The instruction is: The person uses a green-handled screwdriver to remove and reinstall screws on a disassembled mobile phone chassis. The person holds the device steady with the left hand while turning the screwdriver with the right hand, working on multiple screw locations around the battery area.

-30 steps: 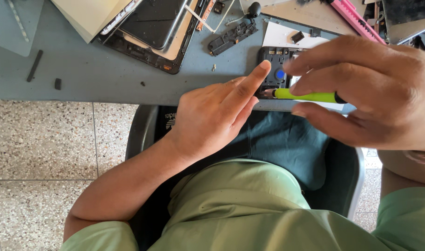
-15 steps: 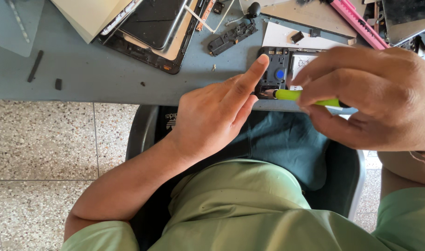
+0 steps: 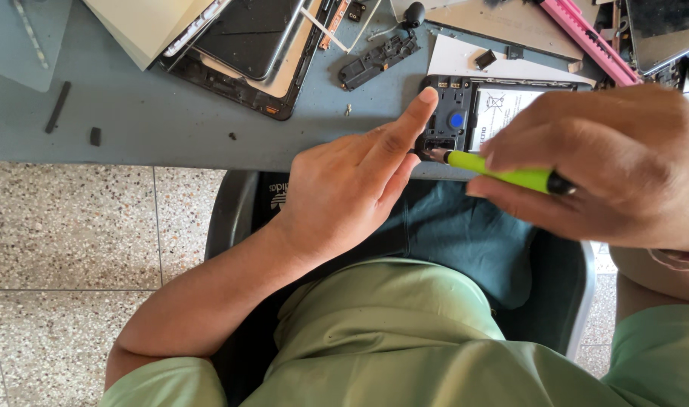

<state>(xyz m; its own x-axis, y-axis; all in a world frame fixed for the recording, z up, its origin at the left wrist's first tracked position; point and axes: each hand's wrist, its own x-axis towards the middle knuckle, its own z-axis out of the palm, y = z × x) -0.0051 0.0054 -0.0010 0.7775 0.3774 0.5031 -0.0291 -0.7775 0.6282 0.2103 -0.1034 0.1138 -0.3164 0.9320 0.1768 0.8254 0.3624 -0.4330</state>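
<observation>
You are working on an opened phone [image 3: 480, 113] lying at the near edge of the grey-blue counter [image 3: 171, 128]. Its back is off, showing a black inner frame, a small blue round part and a white-labelled battery. Your left hand [image 3: 352, 181] is steadying it, the forefinger stretched out and pressing on the phone's left end, the other fingers loose and gripping nothing. Your right hand [image 3: 608, 166] is covering the phone's right end with its grip clamped on a yellow-green screwdriver [image 3: 503, 172], whose tip is touching the phone's near-left corner.

Beyond the phone a small black part [image 3: 378, 60] is lying, and farther left of the phone a stack of dismantled screens and frames [image 3: 239, 45] is resting. A pink strip [image 3: 586, 38] is lying behind the phone's right end. Your right hand is hiding most of the phone's right half.
</observation>
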